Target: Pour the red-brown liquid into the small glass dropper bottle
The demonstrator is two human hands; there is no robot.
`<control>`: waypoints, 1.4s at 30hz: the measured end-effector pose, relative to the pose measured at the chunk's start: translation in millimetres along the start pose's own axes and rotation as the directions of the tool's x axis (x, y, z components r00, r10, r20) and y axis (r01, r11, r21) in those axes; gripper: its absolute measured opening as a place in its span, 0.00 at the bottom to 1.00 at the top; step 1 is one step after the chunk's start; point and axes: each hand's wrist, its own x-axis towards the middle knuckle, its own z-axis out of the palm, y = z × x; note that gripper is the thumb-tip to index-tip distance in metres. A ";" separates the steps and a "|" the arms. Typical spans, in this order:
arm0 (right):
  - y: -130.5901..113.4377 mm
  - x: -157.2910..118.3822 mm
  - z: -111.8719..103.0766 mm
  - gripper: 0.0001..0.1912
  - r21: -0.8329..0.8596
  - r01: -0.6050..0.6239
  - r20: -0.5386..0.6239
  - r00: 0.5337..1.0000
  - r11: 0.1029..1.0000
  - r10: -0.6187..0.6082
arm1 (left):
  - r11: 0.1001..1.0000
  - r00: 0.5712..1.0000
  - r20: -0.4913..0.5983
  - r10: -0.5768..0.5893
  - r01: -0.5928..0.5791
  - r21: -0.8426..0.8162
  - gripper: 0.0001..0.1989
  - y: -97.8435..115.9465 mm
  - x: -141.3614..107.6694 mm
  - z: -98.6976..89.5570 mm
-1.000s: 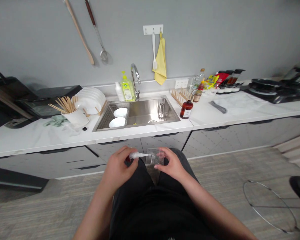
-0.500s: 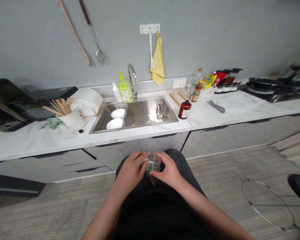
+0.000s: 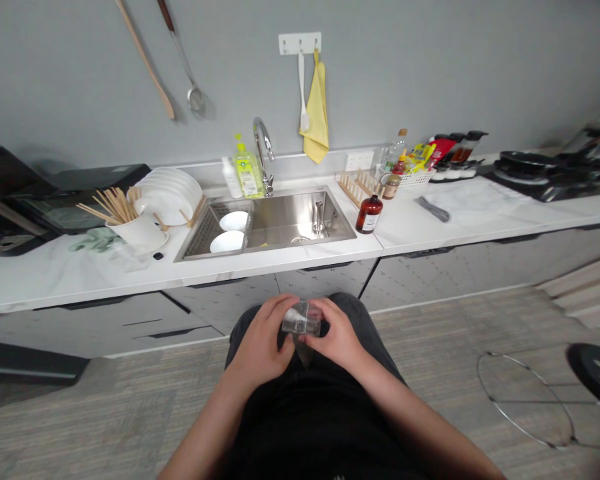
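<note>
Between my hands, above my lap, is a small clear plastic box point(image 3: 301, 320) with a whitish shape showing in it; I cannot tell what that shape is. My left hand point(image 3: 264, 341) grips the box's left side, fingers on its upper edge and thumb low beside it. On the other side my right hand point(image 3: 339, 335) is closed round the box's right end, with its thumb along the lower edge. Fingertips cover both ends of the box. The counter's front edge lies a little beyond the hands.
Ahead is a sink point(image 3: 280, 227) with white bowls point(image 3: 229, 241) in a wire basket. An amber bottle point(image 3: 369, 215) stands at its right. To the left are chopsticks in a white holder point(image 3: 139, 233) and stacked plates point(image 3: 177, 193). A stool point(image 3: 597, 373) stands at right.
My left thumb has moved down off the front of the box, so more of the box shows. My right hand keeps nearly the same hold. The view has shifted slightly.
</note>
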 end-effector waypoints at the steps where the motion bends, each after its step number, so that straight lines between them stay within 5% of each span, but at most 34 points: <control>1: -1.4 0.0 -0.4 0.37 0.003 -0.001 0.004 1.000 1.000 0.001 | 0.999 0.999 -0.013 -0.035 0.035 0.028 0.34 1.3 0.5 -0.9; 5: -3.5 -1.0 -1.0 0.40 -0.006 -0.004 0.027 1.000 1.000 0.004 | 0.989 0.994 0.012 -0.110 0.108 0.097 0.14 1.9 3.2 -4.3; 10: -3.0 -1.2 -0.5 0.40 -0.007 0.020 0.030 0.999 1.000 -0.020 | 0.995 0.996 0.054 0.068 -0.072 0.073 0.30 1.8 4.7 -9.2; 15: -4.5 -0.1 -0.9 0.40 -0.026 0.031 0.039 0.999 0.999 -0.030 | 0.984 0.998 0.060 0.012 -0.023 0.179 0.14 -0.9 6.5 -11.1; 20: -7.0 0.8 -3.0 0.39 -0.033 0.038 0.045 0.998 0.999 -0.036 | 0.985 0.984 0.086 0.153 -0.160 0.072 0.36 0.7 4.2 -14.7; 23: -7.9 0.7 -3.4 0.39 -0.018 0.034 0.036 0.999 0.999 -0.033 | 0.993 1.000 -0.017 -0.001 0.003 0.118 0.26 -0.1 5.1 -13.4; 26: -7.5 0.4 -3.3 0.41 -0.044 0.052 0.037 0.998 0.998 -0.050 | 0.994 0.997 0.025 -0.071 0.068 0.080 0.16 -1.3 6.1 -11.7; 31: -8.0 0.9 -3.9 0.39 -0.041 0.046 0.039 0.998 0.998 -0.044 | 0.999 0.998 0.060 0.035 -0.034 -0.019 0.34 0.3 3.2 -13.9; 35: -7.1 0.2 -3.4 0.41 -0.039 0.042 0.037 0.998 0.998 -0.041 | 0.992 0.994 0.014 -0.113 0.112 0.056 0.24 -2.7 3.1 -10.5; 39: -1.7 -0.9 -2.1 0.41 -0.035 0.046 0.037 0.998 0.998 -0.044 | 0.997 0.998 0.061 -0.023 0.018 0.079 0.29 -3.3 2.8 -4.6; 42: 1.4 -0.8 -1.9 0.42 -0.016 0.034 0.021 0.999 0.999 -0.034 | 0.982 0.996 0.012 -0.094 0.091 0.168 0.23 -2.7 3.7 -3.0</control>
